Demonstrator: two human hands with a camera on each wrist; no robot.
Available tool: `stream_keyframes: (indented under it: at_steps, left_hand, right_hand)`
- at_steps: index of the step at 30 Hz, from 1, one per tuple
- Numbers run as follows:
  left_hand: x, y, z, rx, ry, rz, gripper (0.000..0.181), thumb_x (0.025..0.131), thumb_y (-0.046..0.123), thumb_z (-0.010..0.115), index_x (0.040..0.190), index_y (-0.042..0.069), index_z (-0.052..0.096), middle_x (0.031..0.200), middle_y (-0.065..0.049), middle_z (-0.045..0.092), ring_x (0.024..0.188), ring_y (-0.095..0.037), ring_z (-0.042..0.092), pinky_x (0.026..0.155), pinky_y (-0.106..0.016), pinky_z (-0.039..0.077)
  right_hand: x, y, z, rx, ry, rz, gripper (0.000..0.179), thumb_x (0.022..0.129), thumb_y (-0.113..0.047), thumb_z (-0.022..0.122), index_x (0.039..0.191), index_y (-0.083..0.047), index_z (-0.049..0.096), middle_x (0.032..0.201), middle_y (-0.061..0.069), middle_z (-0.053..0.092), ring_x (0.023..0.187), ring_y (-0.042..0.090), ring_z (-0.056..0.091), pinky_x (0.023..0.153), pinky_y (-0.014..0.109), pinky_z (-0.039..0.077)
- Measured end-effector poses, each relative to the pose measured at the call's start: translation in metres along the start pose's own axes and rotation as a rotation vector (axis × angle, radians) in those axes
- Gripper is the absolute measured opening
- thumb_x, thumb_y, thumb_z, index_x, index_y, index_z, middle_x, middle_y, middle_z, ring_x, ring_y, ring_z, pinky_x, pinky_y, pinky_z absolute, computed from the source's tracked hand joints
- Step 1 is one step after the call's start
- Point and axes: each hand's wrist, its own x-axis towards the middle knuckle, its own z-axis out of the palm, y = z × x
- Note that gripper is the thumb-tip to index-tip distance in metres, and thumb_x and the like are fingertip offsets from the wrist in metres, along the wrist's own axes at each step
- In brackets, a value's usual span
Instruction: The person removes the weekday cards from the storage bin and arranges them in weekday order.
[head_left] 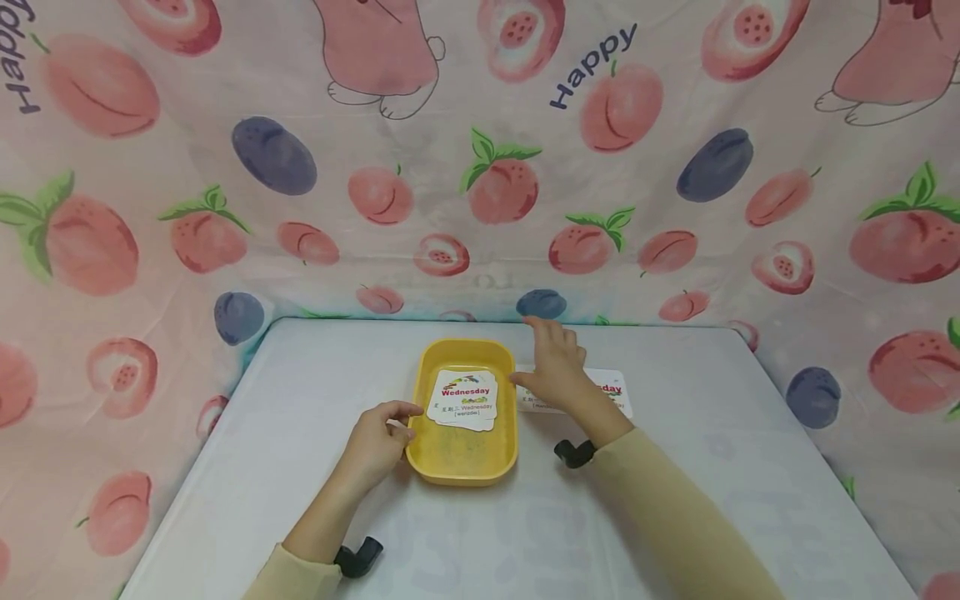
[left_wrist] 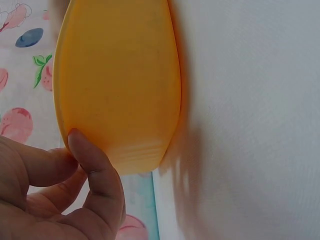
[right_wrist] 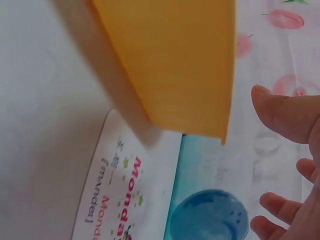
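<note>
A yellow plastic tray [head_left: 461, 477] stands on the table with a small stack of white "Wednesday" cards [head_left: 465, 400] in it. My left hand [head_left: 378, 442] is at its left side; in the left wrist view, thumb and finger pinch the tray's rim. Just right of the tray, my right hand [head_left: 558, 367] hovers with fingers spread and holds nothing. Below that hand, white cards [head_left: 617, 400] lie on the table, partly hidden by it; one shows red letters ending in "sday". The right wrist view shows a "Monday" card [right_wrist: 125, 185] beside the tray's outer wall.
The white table [head_left: 300, 392] reaches back to a pink cloth backdrop [head_left: 450, 125] printed with fruit. Dark curved pieces [head_left: 360, 557] sit at both wrists. The table's back edge runs close behind the tray and cards.
</note>
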Motion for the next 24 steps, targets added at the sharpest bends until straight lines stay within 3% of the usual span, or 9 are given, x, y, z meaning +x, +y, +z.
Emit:
stream_keyframes:
  at_steps: [24]
  left_hand:
    - [0.0, -0.001, 0.001, 0.02, 0.009, 0.007, 0.034, 0.098, -0.004, 0.063, 0.129, 0.005, 0.073, 0.119, -0.017, 0.058, 0.076, -0.019, 0.06, 0.064, -0.027, 0.055]
  right_hand:
    - [0.002, -0.037, 0.0, 0.007, -0.019, -0.044, 0.102, 0.087, -0.041, 0.091, 0.166, -0.028, 0.028, 0.168, 0.014, 0.033, 0.147, 0.042, 0.031, 0.112, 0.063, 0.032]
